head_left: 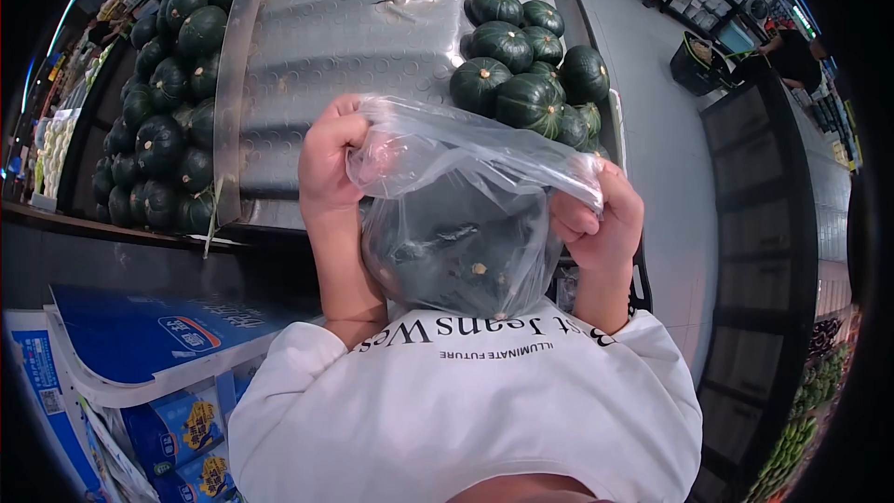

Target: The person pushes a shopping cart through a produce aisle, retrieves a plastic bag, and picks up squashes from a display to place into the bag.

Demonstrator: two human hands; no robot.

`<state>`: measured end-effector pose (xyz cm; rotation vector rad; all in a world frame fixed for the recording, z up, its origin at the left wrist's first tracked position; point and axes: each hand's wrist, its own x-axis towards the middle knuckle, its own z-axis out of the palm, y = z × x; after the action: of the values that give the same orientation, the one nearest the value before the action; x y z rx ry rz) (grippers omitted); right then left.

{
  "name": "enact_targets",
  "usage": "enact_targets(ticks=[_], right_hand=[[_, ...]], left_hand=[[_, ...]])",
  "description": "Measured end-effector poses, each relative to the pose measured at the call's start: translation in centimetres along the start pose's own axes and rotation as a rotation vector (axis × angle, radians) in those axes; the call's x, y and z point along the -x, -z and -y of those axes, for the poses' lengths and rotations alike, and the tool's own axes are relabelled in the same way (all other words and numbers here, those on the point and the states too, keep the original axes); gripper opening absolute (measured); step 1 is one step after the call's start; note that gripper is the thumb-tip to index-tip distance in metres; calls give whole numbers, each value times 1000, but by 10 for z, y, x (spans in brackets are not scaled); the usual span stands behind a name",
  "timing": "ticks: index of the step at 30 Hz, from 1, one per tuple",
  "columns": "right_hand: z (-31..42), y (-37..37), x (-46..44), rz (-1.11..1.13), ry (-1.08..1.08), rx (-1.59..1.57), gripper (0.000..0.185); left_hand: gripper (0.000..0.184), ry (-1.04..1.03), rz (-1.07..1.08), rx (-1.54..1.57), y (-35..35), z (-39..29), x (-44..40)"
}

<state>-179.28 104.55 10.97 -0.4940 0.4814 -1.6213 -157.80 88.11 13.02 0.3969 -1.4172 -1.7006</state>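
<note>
A clear plastic bag [466,154] hangs in front of my chest, its top edge stretched between my two hands. My left hand [337,154] is closed on one end of that edge, with some film lying over the fingers. On the other end my right hand [601,205] is closed in a fist. Dark green pumpkins [438,265] sit low in the bag, seen blurred through the film; how many I cannot tell. Beyond the bag, several loose green pumpkins [529,102] lie piled on the right part of the display stand.
The stand's grey textured mat [345,65] is torn near the back. More dark pumpkins [160,144] are stacked at the left. A blue display box [168,331] with packets stands at lower left. To the right are a tiled aisle [666,130], a black basket [700,63] and dark shelving [759,251].
</note>
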Motion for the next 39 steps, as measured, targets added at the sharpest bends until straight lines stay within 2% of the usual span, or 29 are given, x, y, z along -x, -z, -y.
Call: enact_targets(ticks=[3,7,10,13,16,20,23,24,27,29,31,33,34,37,38,39], right_hand=[[0,12,2,54,-53,-28,16],[-1,22,1,33,-100,209,19],[6,39,-1,71,-176,432,22],[10,32,-1,-51,-157,555,25],[13,37,-2,-31,-170,627,28],[15,42,-3,-177,-115,777,35],[22,22,-12,-266,153,1022,32],[23,10,-13,-360,289,1098,19],[22,-18,-14,-305,755,1066,10],[23,-24,-21,110,880,1015,15],[24,-45,-33,365,697,1453,22],[21,-38,-44,336,531,1700,29],[18,-33,-47,316,438,1818,33],[16,-22,-48,300,442,1959,43],[16,-18,-48,276,380,1987,46],[15,-14,-46,251,316,2013,50]], left_hand=[[16,138,47,139,7,5,5],[23,291,265,303,33,17,-4],[28,350,115,126,44,25,-10],[35,249,113,206,46,40,-13],[49,237,262,460,24,56,-3],[76,299,228,297,-17,50,12],[91,233,406,84,-7,61,8],[96,221,485,14,3,67,4],[98,210,539,10,2,66,1],[95,231,537,-5,3,64,-2],[92,213,482,-14,-2,53,-8],[89,155,369,-16,-11,31,-13],[85,-18,286,-69,-6,32,-23],[78,-274,285,-16,-17,16,-17],[58,-263,287,57,-33,13,-5],[53,-272,469,-27,-32,13,-9]])
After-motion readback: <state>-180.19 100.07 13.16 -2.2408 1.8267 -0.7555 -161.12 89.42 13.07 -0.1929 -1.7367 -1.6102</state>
